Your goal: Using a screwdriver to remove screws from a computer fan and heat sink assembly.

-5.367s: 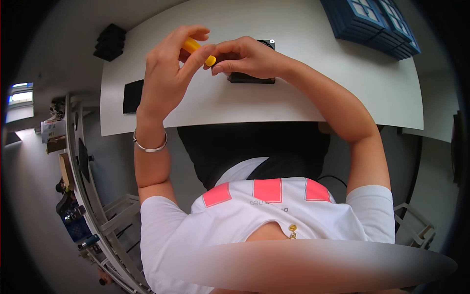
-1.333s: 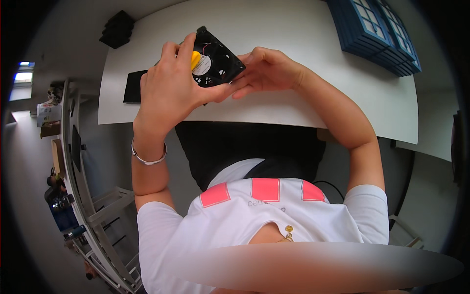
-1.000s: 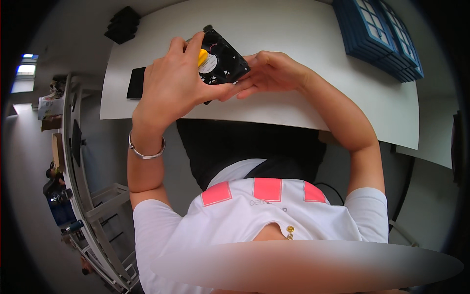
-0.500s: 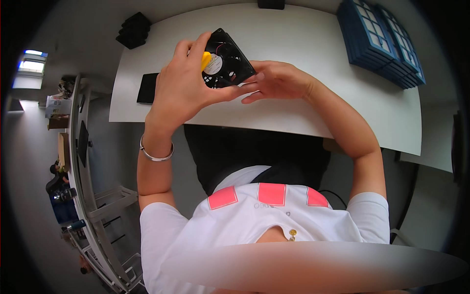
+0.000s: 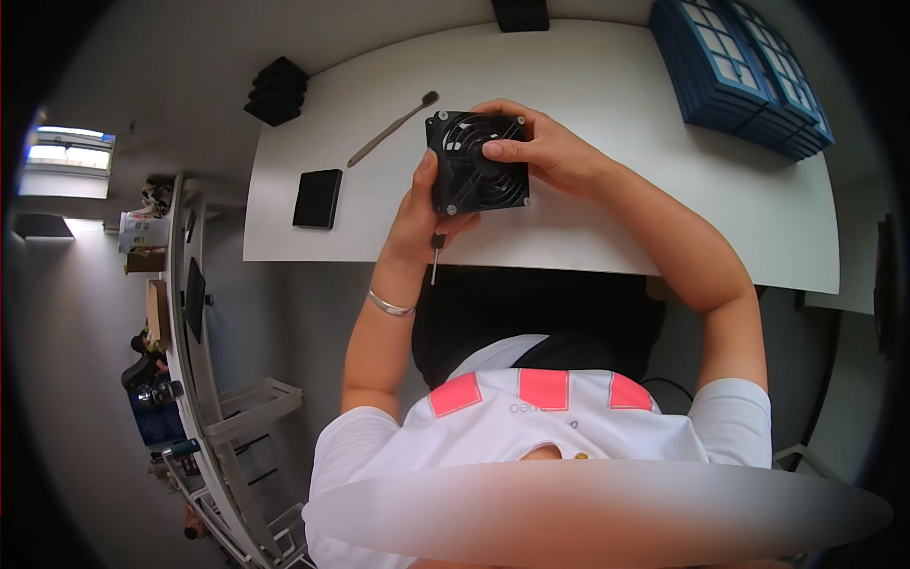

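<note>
A square black cooling fan [image 5: 474, 185] is held up over the white desk with its round grille facing me. My left hand [image 5: 417, 213] is closed on the fan's left side and also holds a tool [image 5: 435, 261] whose thin metal shaft points down below the fan; its handle is mostly hidden. My right hand [image 5: 550, 152] grips the fan's right side, thumb resting across the grille's centre and fingers behind it. A long grey brush [image 5: 389, 132] lies behind my left hand, and a flat black rectangular object [image 5: 318, 199] lies to its left.
The white desk [image 5: 616, 76] carries stacked blue compartment trays [image 5: 739, 90] at back right and stacked black pieces [image 5: 275, 90] at back left. Another black object [image 5: 519, 13] sits at the back edge. A white shelving rack [image 5: 204, 370] with mixed items stands to my left.
The fan has turned over to show its grille and moved right and down. My right hand now grips it. The yellow piece is hidden, and the brush has come into view.
</note>
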Motion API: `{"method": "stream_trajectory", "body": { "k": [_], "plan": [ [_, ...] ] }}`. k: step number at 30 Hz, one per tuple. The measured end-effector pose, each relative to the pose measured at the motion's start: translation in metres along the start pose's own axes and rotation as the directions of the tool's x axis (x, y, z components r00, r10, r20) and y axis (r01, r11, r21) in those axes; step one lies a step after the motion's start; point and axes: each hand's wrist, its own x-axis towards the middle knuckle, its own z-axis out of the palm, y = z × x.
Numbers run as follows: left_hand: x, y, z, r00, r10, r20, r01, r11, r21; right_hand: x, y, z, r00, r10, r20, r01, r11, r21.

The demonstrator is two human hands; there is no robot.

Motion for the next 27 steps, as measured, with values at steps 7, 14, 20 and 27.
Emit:
{"method": "stream_trajectory", "body": {
  "k": [7,14,20,27],
  "plan": [
    [0.002,0.003,-0.002,0.942,0.072,-0.329,0.058,0.928,0.368,0.006,0.001,-0.005,0.985,-0.035,-0.169,0.031,0.999,-0.024],
    [-0.018,-0.006,-0.005,0.891,0.209,-0.404,0.035,0.854,0.519,0.006,0.005,-0.006,0.971,0.0,-0.239,-0.003,1.0,-0.013],
    [-0.022,-0.004,0.003,0.884,0.257,-0.389,0.036,0.794,0.607,0.004,0.005,-0.002,0.971,0.03,-0.236,-0.039,0.999,-0.036],
    [-0.024,-0.004,-0.001,0.909,0.162,-0.384,0.178,0.682,0.709,0.008,0.01,-0.011,0.958,-0.044,-0.282,-0.034,0.964,-0.264]
  ]
}}
